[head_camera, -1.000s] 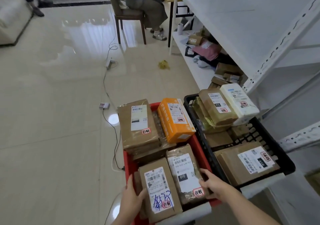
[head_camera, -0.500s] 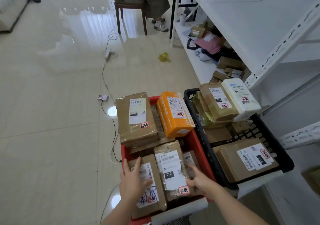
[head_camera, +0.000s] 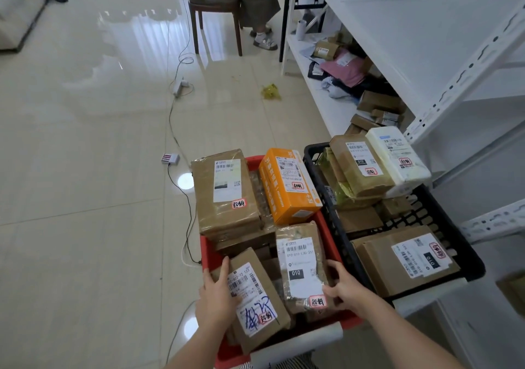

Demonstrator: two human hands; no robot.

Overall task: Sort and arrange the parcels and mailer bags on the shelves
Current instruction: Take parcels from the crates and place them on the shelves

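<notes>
Glossy cream tiled floor (head_camera: 85, 170), wooden chair (head_camera: 211, 5) beyond

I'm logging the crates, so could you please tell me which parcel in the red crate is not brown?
The orange box, at the far right corner of the red crate. Every other parcel visible in that crate is brown cardboard or brown wrap.

One view only, from a wide-angle camera worn on the person's head, looking forward and steeply down. It sits close above the red crate (head_camera: 208, 255) and black crate (head_camera: 315, 170) (both forearms enter from the bottom edge), with the white shelves (head_camera: 426, 56) running up the right side and the tiled floor (head_camera: 85, 198) stretching away left.
</notes>
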